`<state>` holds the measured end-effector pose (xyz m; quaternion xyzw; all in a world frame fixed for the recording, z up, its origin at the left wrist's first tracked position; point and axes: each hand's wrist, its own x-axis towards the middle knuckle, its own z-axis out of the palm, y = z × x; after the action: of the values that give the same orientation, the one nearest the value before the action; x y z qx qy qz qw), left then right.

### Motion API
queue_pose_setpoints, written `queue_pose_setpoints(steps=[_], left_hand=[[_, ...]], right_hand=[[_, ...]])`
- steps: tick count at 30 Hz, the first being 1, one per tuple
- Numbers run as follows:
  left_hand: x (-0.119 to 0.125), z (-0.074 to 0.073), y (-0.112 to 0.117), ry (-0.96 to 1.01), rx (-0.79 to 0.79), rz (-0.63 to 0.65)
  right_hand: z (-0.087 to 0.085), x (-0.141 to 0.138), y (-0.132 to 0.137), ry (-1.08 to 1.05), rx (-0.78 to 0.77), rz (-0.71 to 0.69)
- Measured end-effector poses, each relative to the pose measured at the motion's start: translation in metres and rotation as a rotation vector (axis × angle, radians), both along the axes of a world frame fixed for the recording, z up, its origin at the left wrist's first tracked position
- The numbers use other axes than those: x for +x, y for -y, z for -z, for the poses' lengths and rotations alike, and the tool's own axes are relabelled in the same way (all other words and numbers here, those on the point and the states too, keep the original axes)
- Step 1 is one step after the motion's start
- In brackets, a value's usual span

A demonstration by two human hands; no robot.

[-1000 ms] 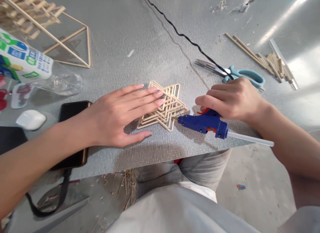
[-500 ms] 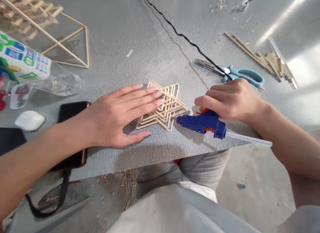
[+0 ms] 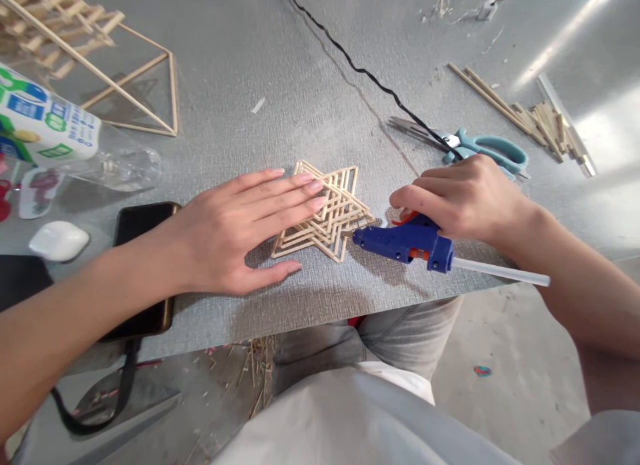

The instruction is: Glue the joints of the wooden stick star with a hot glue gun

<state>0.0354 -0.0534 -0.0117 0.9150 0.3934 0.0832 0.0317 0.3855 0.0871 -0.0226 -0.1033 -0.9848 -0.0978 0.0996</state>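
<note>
A star-shaped lattice of thin wooden sticks [image 3: 334, 215] lies flat on the grey table [image 3: 280, 85] near its front edge. My left hand [image 3: 240, 232] rests flat on the star's left side, fingers stretched out and pressing it down. My right hand [image 3: 463, 198] is closed round the handle of a blue glue gun [image 3: 407, 242]. The gun's nozzle points left and touches the star's right tip. A clear glue stick [image 3: 500, 272] juts from the gun's back past the table edge.
Teal-handled scissors [image 3: 480, 148] lie behind my right hand, crossed by a black cord [image 3: 360, 68]. Cut sticks [image 3: 530, 118] lie at the far right. A stick frame [image 3: 125, 85], a plastic bottle [image 3: 55, 132], a dark phone [image 3: 145, 265] and a white case [image 3: 57, 240] sit left.
The glue gun has shifted slightly left against the star's right tip, and its glue stick end has tilted up a little. My left hand has stayed in place.
</note>
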Motion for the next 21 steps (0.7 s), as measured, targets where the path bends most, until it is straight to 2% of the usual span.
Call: queue_pose_setpoints(steps=[15, 21], left_hand=[[0.0013, -0.0016, 0.0007, -0.012, 0.005, 0.008], [-0.0002, -0.0002, 0.001, -0.02, -0.017, -0.018]], right_hand=[[-0.0083, -0.001, 0.0034, -0.011, -0.239, 0.033], [-0.0092, -0.002, 0.004, -0.019, -0.263, 0.045]])
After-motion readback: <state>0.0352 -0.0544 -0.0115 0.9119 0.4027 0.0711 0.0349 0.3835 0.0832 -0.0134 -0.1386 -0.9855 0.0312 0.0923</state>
